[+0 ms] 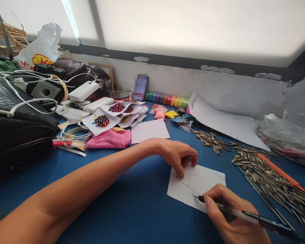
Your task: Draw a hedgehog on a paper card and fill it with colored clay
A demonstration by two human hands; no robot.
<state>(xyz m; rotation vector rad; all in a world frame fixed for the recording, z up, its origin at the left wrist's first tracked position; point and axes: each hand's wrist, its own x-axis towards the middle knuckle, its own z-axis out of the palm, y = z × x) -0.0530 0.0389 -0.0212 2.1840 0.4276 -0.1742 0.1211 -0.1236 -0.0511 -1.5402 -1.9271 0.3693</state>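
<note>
A small square of white paper lies on the blue table, bearing a thin line drawing of a rounded, domed outline. My right hand is closed around a black-tipped pen. The pen's point touches the paper by short strokes under the outline. At the sheet's upper left edge rests my left hand, thumb and fingertips pressing down on it, bent and apart from each other. The palm side of that hand is hidden.
Sunflower seeds spread at right, with an orange stick across them. Finished seed-decorated cards, a pink cloth and a blank sheet lie beyond my left arm. Coloured clay packs line the wall; a black bag stands left.
</note>
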